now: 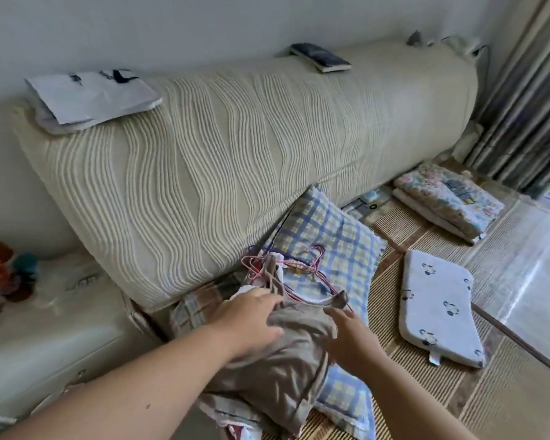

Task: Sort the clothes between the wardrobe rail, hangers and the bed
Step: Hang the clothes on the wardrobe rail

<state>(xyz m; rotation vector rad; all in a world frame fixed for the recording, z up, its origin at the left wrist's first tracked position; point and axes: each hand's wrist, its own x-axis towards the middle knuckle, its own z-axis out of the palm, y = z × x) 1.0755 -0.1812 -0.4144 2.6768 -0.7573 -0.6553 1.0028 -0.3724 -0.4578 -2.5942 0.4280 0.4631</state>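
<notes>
Pressing my left hand point(251, 315) flat, fingers spread, on the brown garment point(277, 369) heaped over the checked pillow point(337, 242); my right hand point(346, 338) hovers open beside it, gripping nothing. Pink hangers point(267, 265) lie tangled just behind. Next, I'd judge, freeing one.

We see a long cream headboard cushion with wavy ribbed stitching point(235, 160) running along the white wall. On its top edge lie 2 things well apart: a flat white paper bag with dark blue markings point(92, 96) at the left, and a dark-covered book point(321, 57) further right. A blue and yellow checked pillow point(327, 246) leans against the cushion's lower edge. To its right, a small white flat pad printed with dark cartoon figures point(438, 309) lies on the woven straw mat point(426, 408). Near the grey striped curtain point(521, 106) sits a folded floral quilt point(448, 198). At the left stands a white bedside cabinet point(45, 338).
</notes>
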